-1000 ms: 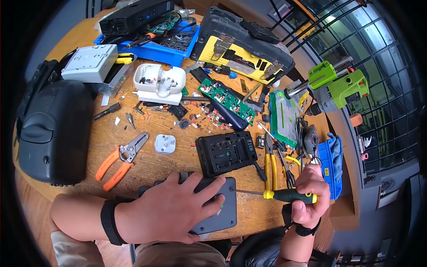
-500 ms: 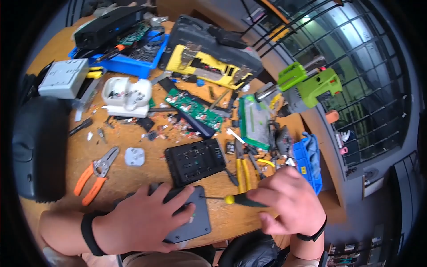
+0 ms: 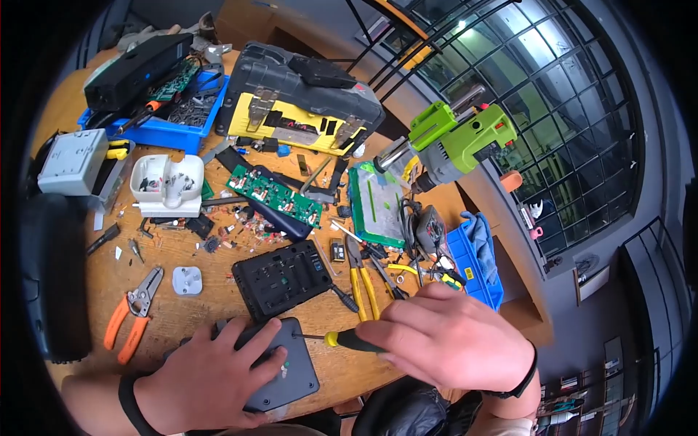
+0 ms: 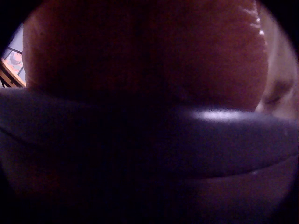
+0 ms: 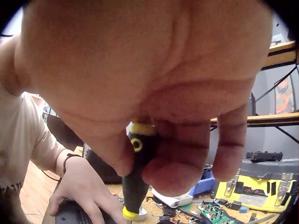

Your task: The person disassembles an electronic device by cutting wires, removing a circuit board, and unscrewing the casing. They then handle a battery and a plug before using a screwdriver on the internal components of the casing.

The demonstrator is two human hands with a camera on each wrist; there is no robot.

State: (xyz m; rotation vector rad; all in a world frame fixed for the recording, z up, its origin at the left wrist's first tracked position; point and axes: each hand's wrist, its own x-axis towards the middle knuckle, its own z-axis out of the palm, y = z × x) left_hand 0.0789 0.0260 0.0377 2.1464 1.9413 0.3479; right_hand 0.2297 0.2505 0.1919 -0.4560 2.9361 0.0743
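My left hand (image 3: 207, 374) lies with spread fingers on a flat dark grey plastic casing (image 3: 287, 389) at the table's near edge. Screw holes show in the casing's corners. In my right hand (image 3: 454, 341), palm down, I hold a screwdriver (image 3: 347, 339) with a dark green and yellow handle. Its shaft runs left to the casing's upper right corner, with the tip right at the hole there. The right wrist view shows the thumb and fingers about the handle (image 5: 135, 182). Skin and a dark band fill most of the left wrist view.
A black plastic housing (image 3: 283, 280) lies just beyond the casing. Orange-handled wire strippers (image 3: 134, 316) and a white plug (image 3: 187, 280) are to the left, yellow-handled pliers (image 3: 360, 280) to the right. Farther back stand a circuit board (image 3: 273, 196), a toolbox (image 3: 298, 94) and a green drill (image 3: 472, 138).
The head view has swung, shifting the whole table leftward. My right hand loosened its fist round the handle, turned over and now holds it palm down. The left hand stays on the casing.
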